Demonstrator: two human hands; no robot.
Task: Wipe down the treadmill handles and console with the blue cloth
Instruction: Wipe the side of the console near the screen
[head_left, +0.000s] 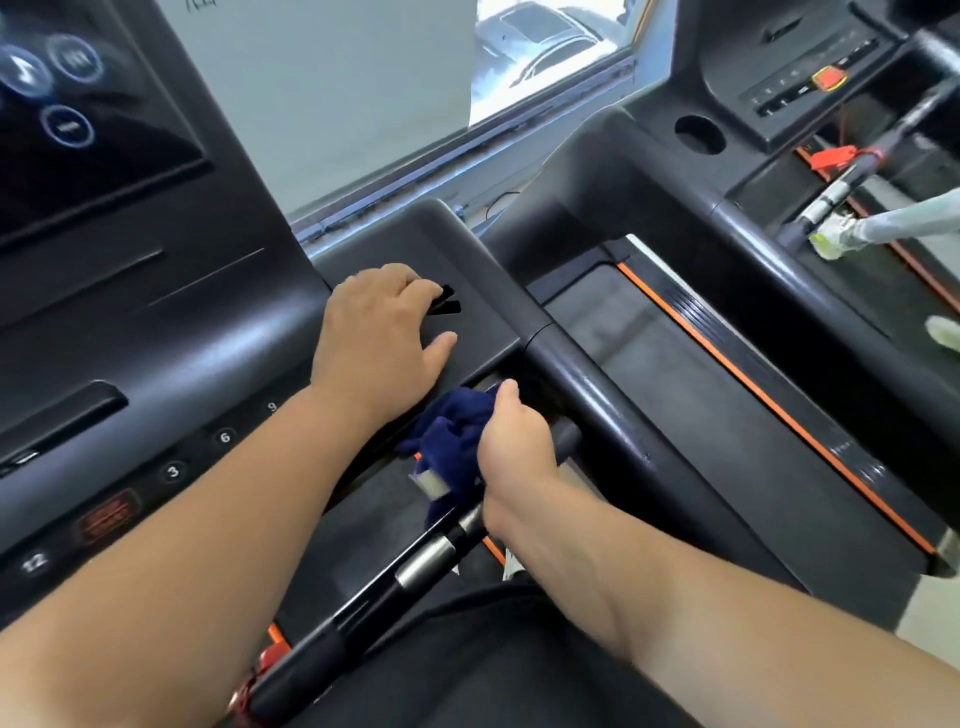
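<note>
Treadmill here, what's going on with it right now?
A person is cleaning it. Their right hand presses a bunched blue cloth against the inner handle bar just below the console. Their left hand rests flat on the console's right side panel, empty, apparently for support.

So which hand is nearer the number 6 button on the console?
Left. The left hand rests flat on the console just up and right of the 6 button; the right hand grips the blue cloth farther right.
</note>
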